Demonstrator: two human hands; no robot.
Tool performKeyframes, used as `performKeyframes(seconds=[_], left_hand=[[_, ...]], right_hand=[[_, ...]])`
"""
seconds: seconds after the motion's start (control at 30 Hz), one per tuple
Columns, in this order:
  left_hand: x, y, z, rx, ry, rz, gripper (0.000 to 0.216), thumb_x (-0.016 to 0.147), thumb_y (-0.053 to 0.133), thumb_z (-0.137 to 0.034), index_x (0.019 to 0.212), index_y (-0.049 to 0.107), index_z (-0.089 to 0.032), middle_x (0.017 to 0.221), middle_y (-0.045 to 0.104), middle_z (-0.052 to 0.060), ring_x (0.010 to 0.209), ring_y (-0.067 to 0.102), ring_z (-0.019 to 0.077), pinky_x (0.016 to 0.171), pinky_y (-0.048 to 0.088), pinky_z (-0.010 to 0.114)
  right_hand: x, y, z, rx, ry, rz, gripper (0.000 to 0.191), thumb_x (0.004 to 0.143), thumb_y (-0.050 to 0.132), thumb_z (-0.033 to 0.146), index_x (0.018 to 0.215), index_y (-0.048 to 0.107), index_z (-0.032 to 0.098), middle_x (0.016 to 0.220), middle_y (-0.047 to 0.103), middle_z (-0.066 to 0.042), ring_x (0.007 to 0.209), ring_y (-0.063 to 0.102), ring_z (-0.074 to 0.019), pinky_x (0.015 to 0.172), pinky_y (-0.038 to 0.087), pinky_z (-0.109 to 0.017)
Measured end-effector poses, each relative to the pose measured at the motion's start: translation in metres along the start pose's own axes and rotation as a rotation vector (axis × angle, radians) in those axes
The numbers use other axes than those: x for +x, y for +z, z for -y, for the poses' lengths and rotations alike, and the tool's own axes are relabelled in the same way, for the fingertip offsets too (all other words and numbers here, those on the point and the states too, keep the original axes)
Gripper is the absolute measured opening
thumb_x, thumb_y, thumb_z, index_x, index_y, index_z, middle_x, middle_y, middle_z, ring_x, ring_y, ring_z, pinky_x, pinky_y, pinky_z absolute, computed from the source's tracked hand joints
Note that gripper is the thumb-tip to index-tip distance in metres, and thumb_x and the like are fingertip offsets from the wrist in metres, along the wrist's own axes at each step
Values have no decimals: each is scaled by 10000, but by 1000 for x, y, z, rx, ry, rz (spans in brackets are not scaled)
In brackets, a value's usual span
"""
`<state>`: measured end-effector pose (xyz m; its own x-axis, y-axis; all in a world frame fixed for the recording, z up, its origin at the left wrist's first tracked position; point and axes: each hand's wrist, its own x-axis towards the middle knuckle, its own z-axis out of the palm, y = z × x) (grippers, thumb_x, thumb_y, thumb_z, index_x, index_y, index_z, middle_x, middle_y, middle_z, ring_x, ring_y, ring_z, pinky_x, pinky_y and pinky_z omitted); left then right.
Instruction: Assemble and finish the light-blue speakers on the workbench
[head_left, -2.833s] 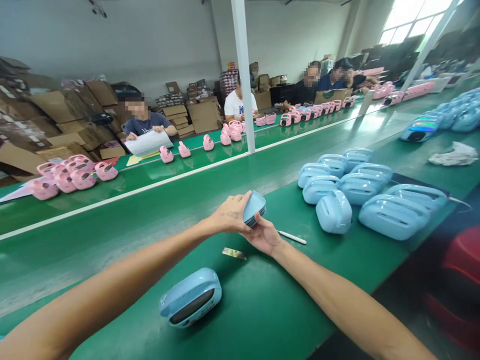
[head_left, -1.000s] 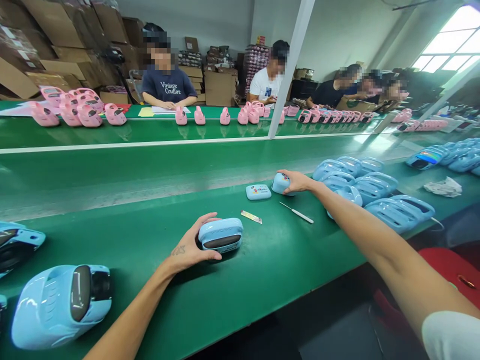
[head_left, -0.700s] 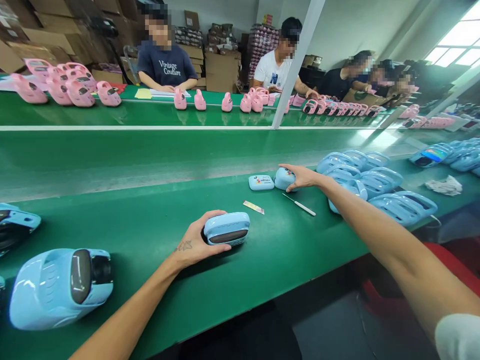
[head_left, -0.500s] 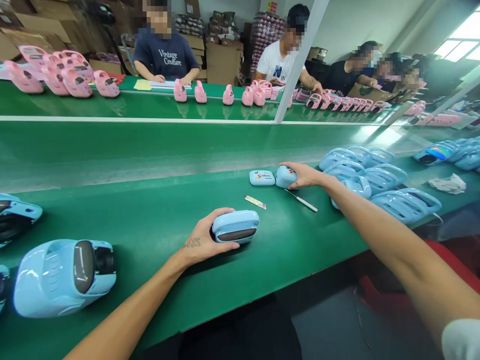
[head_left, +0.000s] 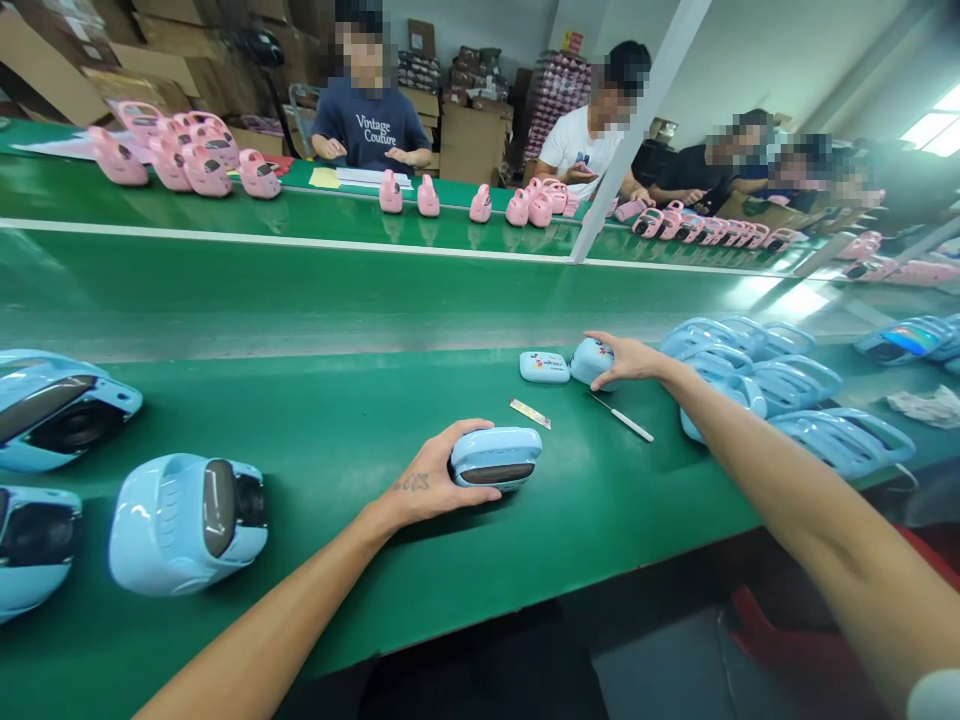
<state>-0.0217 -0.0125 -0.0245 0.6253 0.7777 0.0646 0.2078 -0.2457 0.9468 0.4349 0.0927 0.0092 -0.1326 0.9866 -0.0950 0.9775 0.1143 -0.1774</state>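
My left hand [head_left: 429,480] is wrapped round a light blue rounded plastic unit [head_left: 499,447] with a dark panel, held low over the green bench. Farther off to the right, my right hand [head_left: 628,360] grips a light blue rounded cover [head_left: 589,360] with coloured print, its fingers over the top and side. Next to that cover lies a flat light blue piece [head_left: 544,368] with similar print. A small printed strip [head_left: 530,413] rests between the hands. Below my right hand is a thin tool with a white handle [head_left: 631,425], probably a screwdriver.
Light blue units with black round fronts [head_left: 187,525] stand at the left. Several light blue handled shells [head_left: 799,385] are grouped at the right, near crumpled white wrapping [head_left: 924,407]. Across the bench, co-workers sit behind a row of pink units [head_left: 480,204]. A pale post [head_left: 641,130] rises there.
The view has turned left, so the scene sits farther right and more blue units show at the left. Both hands keep their holds, with little movement over the bench.
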Motion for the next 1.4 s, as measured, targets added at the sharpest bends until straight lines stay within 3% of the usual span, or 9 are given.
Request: performKeyframes(seconds=[0.37,0.57,0.73,0.97,1.1,1.17,1.23,1.3,1.4], left_hand=[[-1,-1,-1,-11,-10,13,844,690,922,-463,1437,581,-265,1323,717,77,1213,700,309,1115,550,493],[-2,-1,-3,11,-14,19,837,698,916,-484,1433,583,-261,1328,719,79,1256,683,326,1136,540,509],[-4,0,-3,-17,-21,20,832,705,923,-445,1437,575,-262,1342,714,78,1252,682,318,1145,532,531],[-4,-1,-5,-2,22,-2,818,699,944,-437,1419,596,-266,1380,682,86,1249,680,321,1145,532,526],[-3,-1,1,9,91,-24,1035,598,1003,-546,1490,550,-282,1485,611,114,1330,632,367,1199,481,563],[-2,1,5,7,119,-24,1087,587,1008,-555,1525,518,-309,1505,602,112,1360,615,378,1220,458,580],[-3,4,9,8,130,-41,1050,642,986,-520,1551,495,-333,1487,623,101,1355,624,372,1217,461,588],[-3,8,10,6,139,-71,1023,681,962,-509,1572,480,-364,1472,641,86,1333,640,371,1204,478,593],[-2,14,9,5,193,-107,995,702,954,-531,1573,484,-430,1515,626,50,1347,634,379,1210,483,585]], right_hand=[[-4,-4,14,-37,19,-96,961,633,848,482,1499,548,190,1115,791,-127,1005,764,-393,869,589,-463],[17,-24,58,13,-217,-109,980,689,838,511,1554,477,221,1328,740,-113,1155,728,-363,992,559,-442],[45,-6,95,-100,-349,120,973,612,906,404,1506,544,283,1400,713,-117,1235,699,-383,1032,552,-459],[55,6,86,-53,-367,129,1276,579,961,534,1672,364,256,1551,589,-180,1399,577,-444,1182,452,-593],[37,-7,85,8,-340,41,1391,577,962,591,1718,263,213,1667,476,-213,1511,461,-479,1247,378,-629],[16,-15,82,47,-287,-120,1179,692,897,576,1675,371,194,1636,522,-197,1487,504,-445,1228,424,-586],[-12,-18,76,76,-177,-259,769,850,759,533,1521,583,202,1452,680,-167,1317,652,-386,1129,523,-529],[-45,-12,66,63,-50,-278,442,928,651,503,1264,743,231,1191,781,-133,1080,742,-342,997,583,-500],[-93,13,48,2,87,-222,343,898,654,544,1006,771,240,987,788,-117,885,744,-334,866,593,-504]])
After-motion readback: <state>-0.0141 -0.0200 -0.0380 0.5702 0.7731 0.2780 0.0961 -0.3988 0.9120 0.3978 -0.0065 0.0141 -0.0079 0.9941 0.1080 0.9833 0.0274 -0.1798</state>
